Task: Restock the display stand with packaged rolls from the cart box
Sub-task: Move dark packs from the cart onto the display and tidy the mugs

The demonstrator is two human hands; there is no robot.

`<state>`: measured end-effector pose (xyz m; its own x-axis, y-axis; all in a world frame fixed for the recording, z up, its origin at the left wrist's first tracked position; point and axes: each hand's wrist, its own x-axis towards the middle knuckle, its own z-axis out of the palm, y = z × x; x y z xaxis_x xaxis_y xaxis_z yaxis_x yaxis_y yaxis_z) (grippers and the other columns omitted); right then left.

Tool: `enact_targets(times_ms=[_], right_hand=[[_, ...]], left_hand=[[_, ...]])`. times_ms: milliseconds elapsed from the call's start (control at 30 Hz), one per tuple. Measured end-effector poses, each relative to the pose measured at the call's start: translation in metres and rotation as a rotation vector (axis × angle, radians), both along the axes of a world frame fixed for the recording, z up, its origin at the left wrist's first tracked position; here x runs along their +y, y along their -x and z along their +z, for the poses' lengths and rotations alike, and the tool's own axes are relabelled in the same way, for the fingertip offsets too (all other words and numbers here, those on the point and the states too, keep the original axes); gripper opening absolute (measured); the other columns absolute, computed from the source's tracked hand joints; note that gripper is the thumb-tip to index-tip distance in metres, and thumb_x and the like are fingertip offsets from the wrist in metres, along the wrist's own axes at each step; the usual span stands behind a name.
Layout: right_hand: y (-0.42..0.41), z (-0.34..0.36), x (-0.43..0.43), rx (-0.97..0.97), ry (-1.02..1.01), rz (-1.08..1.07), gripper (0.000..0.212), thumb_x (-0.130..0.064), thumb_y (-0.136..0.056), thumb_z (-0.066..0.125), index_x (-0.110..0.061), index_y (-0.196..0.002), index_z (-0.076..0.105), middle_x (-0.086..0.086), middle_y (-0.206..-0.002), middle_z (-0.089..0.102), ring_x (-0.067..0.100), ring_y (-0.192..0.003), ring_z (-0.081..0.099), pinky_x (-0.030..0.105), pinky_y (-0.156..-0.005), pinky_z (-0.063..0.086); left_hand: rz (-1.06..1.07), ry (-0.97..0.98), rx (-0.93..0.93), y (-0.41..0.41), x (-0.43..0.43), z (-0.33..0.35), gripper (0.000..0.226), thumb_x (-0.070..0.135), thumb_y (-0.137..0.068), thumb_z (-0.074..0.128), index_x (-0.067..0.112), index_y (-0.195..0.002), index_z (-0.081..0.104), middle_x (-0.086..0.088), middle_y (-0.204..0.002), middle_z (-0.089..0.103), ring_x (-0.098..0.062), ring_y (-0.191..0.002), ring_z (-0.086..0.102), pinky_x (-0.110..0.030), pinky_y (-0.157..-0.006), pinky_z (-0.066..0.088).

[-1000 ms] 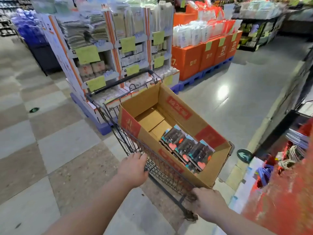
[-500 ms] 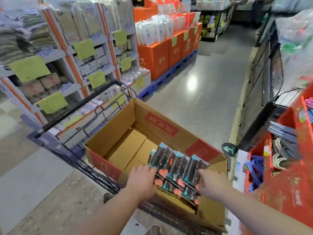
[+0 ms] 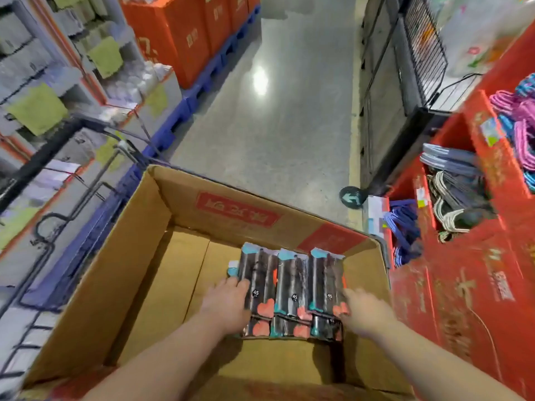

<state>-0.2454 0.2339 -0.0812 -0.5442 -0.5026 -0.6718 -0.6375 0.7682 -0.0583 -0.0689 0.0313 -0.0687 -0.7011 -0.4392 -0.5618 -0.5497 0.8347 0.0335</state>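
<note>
An open cardboard box [image 3: 162, 227] sits in the wire cart [image 3: 58, 215] right below me. Inside it, at the right, lie black packs of rolls [image 3: 292, 285] with teal tops and pink hearts, side by side, with more packs under them. My left hand [image 3: 228, 305] presses against the left side of the top row. My right hand [image 3: 362, 311] presses against its right side. Together they clasp the row between them. The red display stand [image 3: 474, 285] stands just right of the box.
The stand's bins hold bundled hangers [image 3: 451, 204] and purple ones [image 3: 521, 111]. A shelf unit with green price cards [image 3: 37, 108] flanks the cart on the left, orange cartons [image 3: 185, 33] on a blue pallet behind it. A grey aisle floor [image 3: 272, 120] runs ahead.
My hands left the cart handle and reached into the box. They now close on both sides of the top row of packs, and my view has tipped down over the box.
</note>
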Motion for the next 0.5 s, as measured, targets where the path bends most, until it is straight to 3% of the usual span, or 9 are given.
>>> enact_targets(times_ms=[167, 367, 500], right_hand=[[0.015, -0.044, -0.004, -0.072, -0.040, -0.129, 0.045, -0.033, -0.093, 0.046, -0.023, -0.137, 0.040, 0.006, -0.128, 0.049, 0.026, -0.117, 0.054, 0.034, -0.094, 0.046], [0.028, -0.093, -0.012, -0.188, -0.061, -0.310, 0.052, -0.034, -0.093, 0.051, -0.015, -0.139, 0.037, 0.010, -0.134, 0.041, 0.030, -0.118, 0.054, 0.038, -0.099, 0.045], [0.030, -0.119, -0.017, -0.283, -0.013, -0.449, 0.068, -0.033, -0.096, 0.049, -0.011, -0.151, 0.016, 0.017, -0.149, 0.029, 0.031, -0.130, 0.045, 0.036, -0.107, 0.039]], left_hand=[[0.002, -0.105, -0.027, 0.012, -0.015, -0.038, 0.057, 0.040, -0.087, 0.056, 0.025, -0.138, 0.036, 0.000, -0.137, 0.044, -0.020, -0.126, 0.041, -0.037, -0.104, 0.039], [0.212, -0.270, 0.008, 0.027, -0.029, -0.070, 0.068, 0.036, -0.088, 0.058, 0.022, -0.146, 0.027, -0.001, -0.145, 0.033, -0.019, -0.128, 0.042, -0.035, -0.104, 0.042], [0.355, -0.354, 0.037, 0.031, -0.035, -0.088, 0.073, 0.033, -0.086, 0.061, 0.021, -0.148, 0.024, -0.002, -0.145, 0.032, -0.020, -0.126, 0.045, -0.035, -0.102, 0.044]])
